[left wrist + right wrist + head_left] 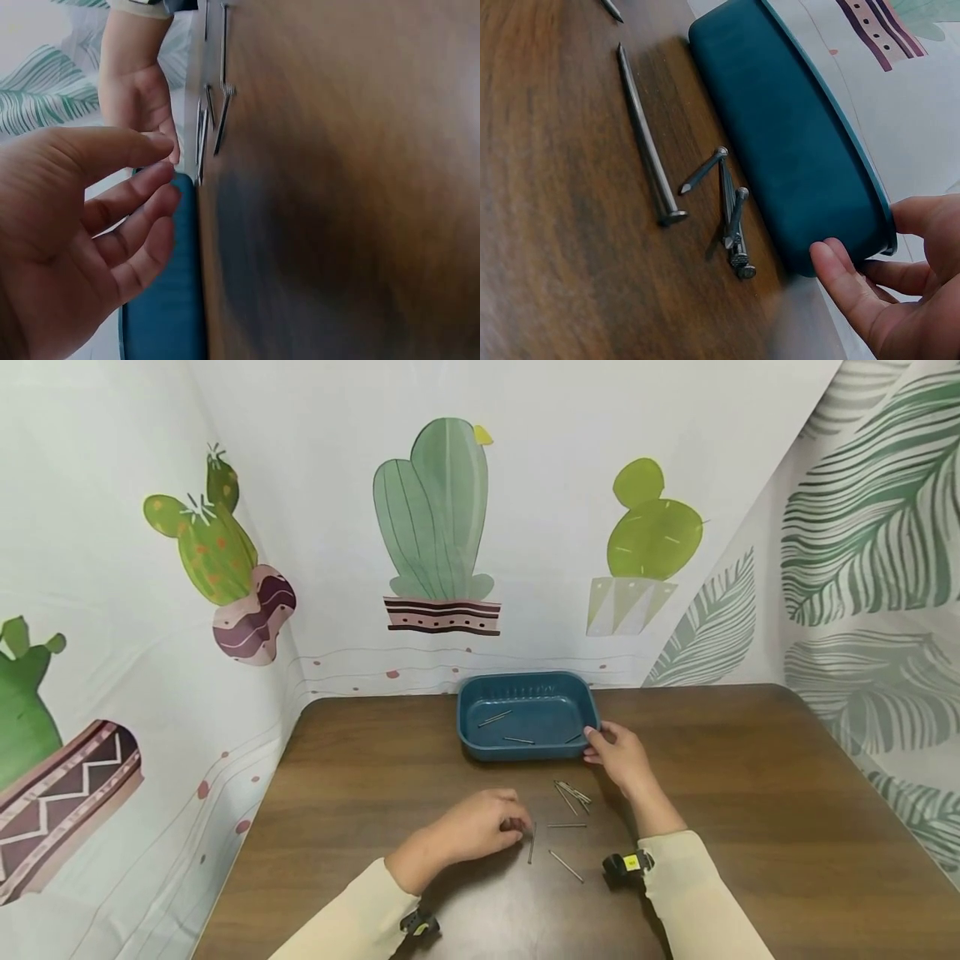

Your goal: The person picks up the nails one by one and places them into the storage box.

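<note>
My right hand (621, 758) grips the front right corner of a dark blue plastic tray (480, 752); in the right wrist view, digits (847, 289) lie against its wall and rim. Several nails lie inside it, one (519, 741) near the front wall. My left hand (480, 825) hovers low over the table beside a nail (531, 852), fingers bent, thumb near the index fingertip. The left wrist view shows nothing between those fingertips (161, 142). Right of it lie two single nails (567, 826) (566, 866). A small pile of nails (574, 793) lies before the tray.
The brown wooden table (360, 777) has its back edge against a white curtain (330, 527) printed with cacti and leaves. The tray stands close to that back edge. Black straps with small devices (626, 865) sit on both wrists.
</note>
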Demonstrator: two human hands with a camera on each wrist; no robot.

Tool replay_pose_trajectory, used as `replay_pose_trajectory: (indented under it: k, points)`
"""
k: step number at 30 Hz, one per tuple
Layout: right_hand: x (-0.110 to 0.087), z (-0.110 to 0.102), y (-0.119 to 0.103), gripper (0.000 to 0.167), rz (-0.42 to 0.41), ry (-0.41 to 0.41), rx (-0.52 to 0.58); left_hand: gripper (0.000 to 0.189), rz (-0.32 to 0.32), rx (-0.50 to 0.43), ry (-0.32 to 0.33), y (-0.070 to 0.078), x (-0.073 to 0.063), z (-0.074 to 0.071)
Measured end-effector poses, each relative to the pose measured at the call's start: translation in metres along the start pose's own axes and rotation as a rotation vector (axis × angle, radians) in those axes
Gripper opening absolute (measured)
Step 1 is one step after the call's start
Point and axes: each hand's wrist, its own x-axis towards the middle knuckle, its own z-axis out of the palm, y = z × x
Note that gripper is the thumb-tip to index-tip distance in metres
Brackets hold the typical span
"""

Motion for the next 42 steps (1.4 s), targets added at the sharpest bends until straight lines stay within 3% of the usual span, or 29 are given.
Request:
replay_pose_trajectory:
  k: [10, 18, 31, 36, 42]
  points:
    - [0.002, 0.0, -0.002, 0.056, 0.002, -0.007, -0.007, 0.017, 0.035, -0.033, -0.102, 0.01, -0.004, 0.005]
    - [0.003, 0.0, -0.002, 0.056, -0.005, -0.007, -0.016, 0.02, 0.168, -0.04, -0.157, 0.021, -0.01, 0.012]
    - [0.002, -0.001, -0.001, 0.056, 0.006, -0.004, -0.026, 0.021, 0.276, -0.052, -0.299, 0.039, -0.016, 0.015]
    - [0.0, -0.001, -0.001, 0.054, 0.0, -0.01, -0.046, 0.022, 0.31, -0.028, -0.353, 0.047, -0.02, 0.018]
    - [0.0, -0.001, -0.001, 0.053, 0.003, -0.007, -0.048, 0.021, 0.338, 0.054, -0.36, 0.051, -0.023, 0.023]
